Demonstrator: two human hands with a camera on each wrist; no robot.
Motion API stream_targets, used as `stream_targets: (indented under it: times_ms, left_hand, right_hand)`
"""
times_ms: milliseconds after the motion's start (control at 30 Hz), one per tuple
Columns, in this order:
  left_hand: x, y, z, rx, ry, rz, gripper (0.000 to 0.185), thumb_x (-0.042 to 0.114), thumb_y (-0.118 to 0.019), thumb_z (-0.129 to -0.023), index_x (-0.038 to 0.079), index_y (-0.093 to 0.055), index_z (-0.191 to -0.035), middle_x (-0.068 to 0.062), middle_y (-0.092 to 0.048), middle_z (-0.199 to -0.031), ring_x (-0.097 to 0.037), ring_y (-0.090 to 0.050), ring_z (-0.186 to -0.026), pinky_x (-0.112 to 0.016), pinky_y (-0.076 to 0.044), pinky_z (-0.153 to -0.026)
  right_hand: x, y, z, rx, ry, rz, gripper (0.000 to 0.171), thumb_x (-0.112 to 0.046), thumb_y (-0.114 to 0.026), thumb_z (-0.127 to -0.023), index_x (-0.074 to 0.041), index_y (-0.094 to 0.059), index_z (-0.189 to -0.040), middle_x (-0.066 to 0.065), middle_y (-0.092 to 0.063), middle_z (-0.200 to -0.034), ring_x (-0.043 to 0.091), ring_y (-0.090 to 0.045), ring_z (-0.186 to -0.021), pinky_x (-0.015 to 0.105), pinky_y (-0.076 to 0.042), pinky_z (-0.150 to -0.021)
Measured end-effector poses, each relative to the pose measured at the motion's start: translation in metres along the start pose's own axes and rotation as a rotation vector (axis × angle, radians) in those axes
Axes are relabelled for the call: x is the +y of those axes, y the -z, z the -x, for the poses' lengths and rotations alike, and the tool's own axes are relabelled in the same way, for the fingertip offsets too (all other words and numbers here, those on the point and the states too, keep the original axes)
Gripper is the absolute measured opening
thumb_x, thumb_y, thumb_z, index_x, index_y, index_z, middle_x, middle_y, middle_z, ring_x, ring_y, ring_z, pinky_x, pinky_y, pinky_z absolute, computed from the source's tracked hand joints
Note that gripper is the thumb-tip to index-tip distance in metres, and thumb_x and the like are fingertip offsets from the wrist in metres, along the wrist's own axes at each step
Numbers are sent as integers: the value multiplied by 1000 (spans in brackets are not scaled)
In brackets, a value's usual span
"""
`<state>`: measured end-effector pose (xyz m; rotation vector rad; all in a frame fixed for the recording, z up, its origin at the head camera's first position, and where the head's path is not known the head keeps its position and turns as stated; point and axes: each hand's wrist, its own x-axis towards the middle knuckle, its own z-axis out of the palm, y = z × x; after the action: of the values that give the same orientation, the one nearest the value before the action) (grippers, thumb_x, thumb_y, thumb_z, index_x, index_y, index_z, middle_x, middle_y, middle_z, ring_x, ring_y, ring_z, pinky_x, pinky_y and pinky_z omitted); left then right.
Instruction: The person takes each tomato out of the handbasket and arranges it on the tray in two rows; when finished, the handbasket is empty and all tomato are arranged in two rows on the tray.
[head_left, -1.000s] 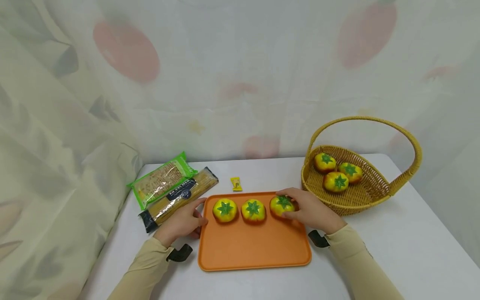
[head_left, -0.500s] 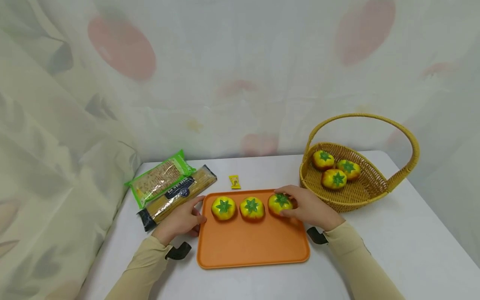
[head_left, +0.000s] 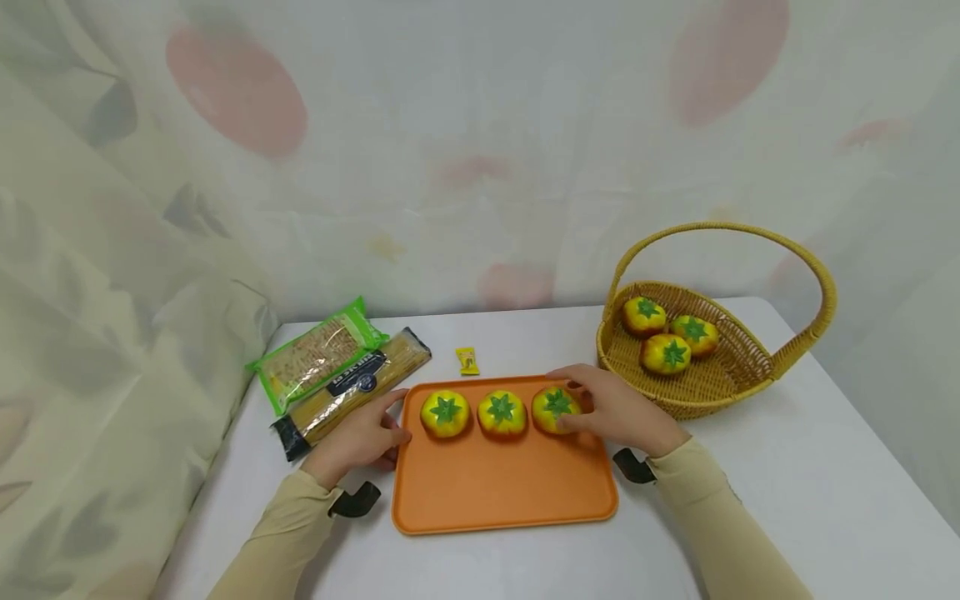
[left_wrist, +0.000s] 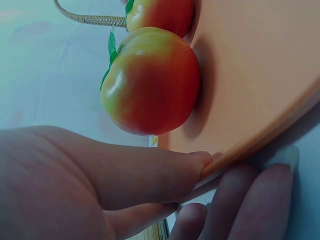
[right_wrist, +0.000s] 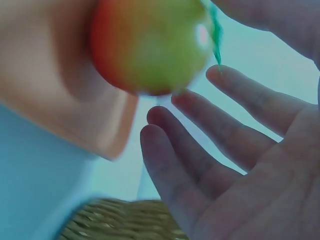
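An orange tray [head_left: 504, 492] lies on the white table, bearing three yellow-red tomatoes with green star-shaped leaves in a row along its far side. Gripping the tray's left rim, my left hand [head_left: 362, 433] has its thumb [left_wrist: 165, 172] on top and fingers beneath. The left tomato [left_wrist: 152, 82] sits just beyond that thumb. At the right tomato [head_left: 553, 408], my right hand [head_left: 618, 410] reaches in with fingers spread and nearly straight, fingertips [right_wrist: 187, 100] right at its side in the right wrist view. The middle tomato [head_left: 502, 413] sits untouched.
A wicker basket [head_left: 723, 387] with a tall handle holds three more tomatoes at the back right. A green-edged food packet [head_left: 318, 354] and a pack of noodles [head_left: 360, 387] lie at the left. Behind the tray is a small yellow wrapped candy [head_left: 467, 361].
The right tomato has shifted slightly left toward the middle one, with my right hand moving along. My left hand stays on the tray rim. The whole view has drifted a little.
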<state>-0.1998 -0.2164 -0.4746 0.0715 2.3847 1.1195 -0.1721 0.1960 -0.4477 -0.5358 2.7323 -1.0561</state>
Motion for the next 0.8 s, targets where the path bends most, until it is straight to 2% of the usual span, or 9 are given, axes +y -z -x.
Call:
stream_targets:
  times_ms: [100,300,567,800]
  left_hand:
    - [0,0,-1,3,4,-9,74,15,-73,-101,19,-39,-167,-15,-65,-107,-23,-71,-75,-37,-66,-65]
    - [3,0,-1,-5,6,-16,75,16,-74,-101,16,-38,-167,-15,-65,-106,-23,-70,-76,-37,-66,-65]
    - [1,0,-4,-8,4,-20,76,15,-74,-101,15,-37,-167,-16,-66,-107,-23,-70,-77,-38,-66,-65]
    - [-1,2,-3,-9,-1,-16,75,15,-74,-101,17,-38,-167,-16,-66,-108,-23,-71,-77,-38,-66,-66]
  right_hand:
    - [-2,10,4,46,16,-19,62,-28,-86,-94,-20,-62,-150,8,-66,-147,34,-66,-129,56,-58,-107]
    - [0,35,18,216,33,57,53,-27,-85,-95,-22,-67,-145,4,-72,-137,30,-71,-117,52,-61,-97]
    - [34,62,40,419,-53,101,52,-24,-85,-95,-16,-67,-144,11,-67,-146,39,-67,-127,60,-56,-105]
    - [61,76,44,471,-124,169,58,-14,-85,-94,-10,-62,-147,23,-58,-154,48,-53,-142,71,-45,-114]
